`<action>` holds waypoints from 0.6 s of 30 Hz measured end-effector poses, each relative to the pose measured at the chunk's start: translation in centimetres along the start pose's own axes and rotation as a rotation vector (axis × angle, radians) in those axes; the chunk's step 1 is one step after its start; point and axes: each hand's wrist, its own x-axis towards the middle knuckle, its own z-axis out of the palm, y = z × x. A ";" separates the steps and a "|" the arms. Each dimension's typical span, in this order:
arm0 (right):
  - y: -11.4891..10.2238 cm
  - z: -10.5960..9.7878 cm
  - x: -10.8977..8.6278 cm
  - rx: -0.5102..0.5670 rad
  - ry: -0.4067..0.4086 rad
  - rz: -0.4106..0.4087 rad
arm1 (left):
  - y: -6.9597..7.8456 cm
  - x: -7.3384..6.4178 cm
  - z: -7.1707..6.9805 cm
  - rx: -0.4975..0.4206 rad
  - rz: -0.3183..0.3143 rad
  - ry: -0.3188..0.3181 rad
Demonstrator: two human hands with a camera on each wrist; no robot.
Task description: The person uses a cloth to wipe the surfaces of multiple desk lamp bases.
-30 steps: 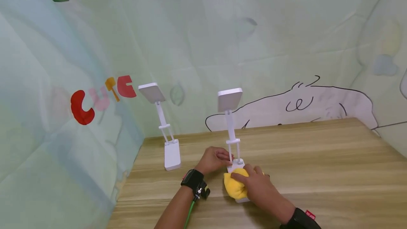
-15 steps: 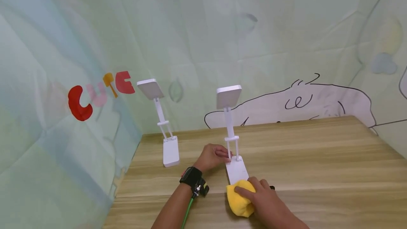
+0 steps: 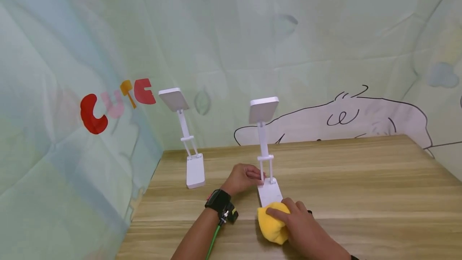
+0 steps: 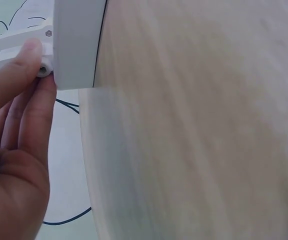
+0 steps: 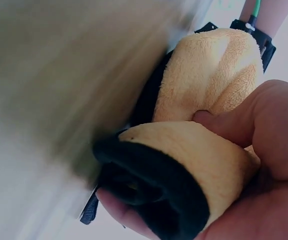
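Note:
A white folding stand, like a phone stand [image 3: 265,143], stands upright on the wooden table. Its flat base [image 3: 270,193] points toward me. My left hand [image 3: 243,178] holds the stand low down, where the rods join the base. In the left wrist view, its thumb and fingers [image 4: 45,112] pinch around the white hinge [image 4: 45,67]. A bunched cloth [image 3: 273,224], yellow outside with a dark inner side, is gripped by my right hand [image 3: 306,228]. It overlaps the base's near end in the head view. In the right wrist view, the thumb presses into the folded cloth [image 5: 204,70].
A second white stand [image 3: 195,171] of the same shape stands to the left, near the back edge. Behind the wood-grain table [image 3: 361,179] hangs a printed fabric backdrop [image 3: 216,51]. A green cable [image 3: 213,240] runs along the left forearm.
The cloth in my right hand has slid toward me, off the base's middle to its near end, uncovering most of the base. My left hand keeps its hold on the hinge.

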 end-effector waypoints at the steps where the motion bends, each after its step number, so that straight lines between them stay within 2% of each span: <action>1: 0.1 0.1 0.4 0.003 0.017 0.001 | 0.0 0.0 -0.1 -0.005 0.003 -0.001; 4: 0.7 0.6 1.7 0.004 0.046 -0.002 | -0.3 -0.1 -0.1 -0.026 0.007 -0.005; 11: 1.5 1.2 4.4 -0.023 0.006 0.050 | -0.8 0.1 0.1 -0.052 -0.004 -0.004; 18: 1.7 1.4 6.3 -0.066 -0.019 0.073 | -0.3 0.2 -0.2 0.002 -0.028 0.012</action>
